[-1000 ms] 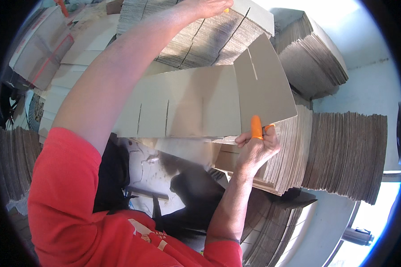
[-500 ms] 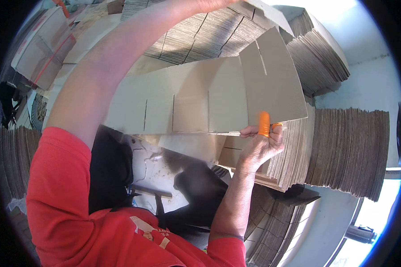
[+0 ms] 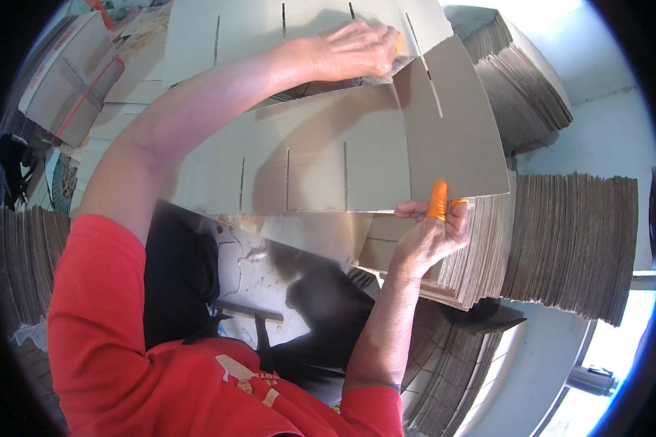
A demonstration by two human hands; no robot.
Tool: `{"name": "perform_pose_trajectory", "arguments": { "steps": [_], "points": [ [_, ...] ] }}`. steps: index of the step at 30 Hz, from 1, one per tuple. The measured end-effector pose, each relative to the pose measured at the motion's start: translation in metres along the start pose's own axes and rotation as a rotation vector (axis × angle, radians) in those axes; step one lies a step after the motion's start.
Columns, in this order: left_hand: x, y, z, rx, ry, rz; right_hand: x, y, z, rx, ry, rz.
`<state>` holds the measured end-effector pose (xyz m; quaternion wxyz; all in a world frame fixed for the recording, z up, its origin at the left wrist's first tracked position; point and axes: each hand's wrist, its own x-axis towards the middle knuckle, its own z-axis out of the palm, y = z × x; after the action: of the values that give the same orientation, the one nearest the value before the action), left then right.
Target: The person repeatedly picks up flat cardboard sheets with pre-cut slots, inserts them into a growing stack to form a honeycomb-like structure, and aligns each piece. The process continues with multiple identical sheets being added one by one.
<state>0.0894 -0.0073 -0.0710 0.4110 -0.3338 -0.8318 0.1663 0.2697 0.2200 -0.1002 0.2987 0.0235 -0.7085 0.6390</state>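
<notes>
My left hand (image 3: 357,49) reaches across the far side, closed on the near edge of an upper slotted cardboard sheet (image 3: 248,29). Orange shows at one of its fingertips. Below that lies a second, lower slotted cardboard sheet (image 3: 310,171), with a folded-up end panel (image 3: 455,135) at its right. At the near corner of this panel my right hand (image 3: 436,227) pinches the cardboard edge, wearing orange finger covers (image 3: 438,200). The far slit of the panel lines up closely with a slit in the upper sheet; whether they interlock I cannot tell.
Tall stacks of flat cardboard stand at the right (image 3: 572,247), the far right (image 3: 521,80) and the left (image 3: 29,258). Another pile (image 3: 477,251) sits just beyond my right hand. A clear plastic-wrapped box (image 3: 73,80) is at the far left.
My left hand has come nearer from the far edge, bringing the upper cardboard sheet over the lower one. The right hand stays almost in place at the panel's corner.
</notes>
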Motion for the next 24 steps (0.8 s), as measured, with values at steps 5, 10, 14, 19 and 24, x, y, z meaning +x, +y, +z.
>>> {"name": "perform_pose_trajectory", "arguments": {
  "steps": [5, 10, 14, 19, 24],
  "points": [
    [-0.002, -0.009, -0.007, -0.001, 0.025, 0.001, -0.001, 0.002, -0.001, -0.001, -0.018, -0.018],
    [-0.006, 0.006, -0.017, -0.104, 0.15, 0.069, -0.003, 0.01, -0.005, 0.032, -0.06, -0.04],
    [-0.016, 0.027, -0.039, -0.173, 0.262, 0.094, -0.005, -0.002, 0.003, -0.101, -0.007, 0.056],
    [-0.028, 0.051, -0.088, -0.326, 0.225, 0.144, -0.012, -0.016, 0.008, -0.53, -0.03, -0.158],
    [-0.043, 0.079, -0.144, -0.554, 0.244, 0.101, -0.01, -0.027, 0.018, -0.597, -0.155, -0.254]
  ]
}}
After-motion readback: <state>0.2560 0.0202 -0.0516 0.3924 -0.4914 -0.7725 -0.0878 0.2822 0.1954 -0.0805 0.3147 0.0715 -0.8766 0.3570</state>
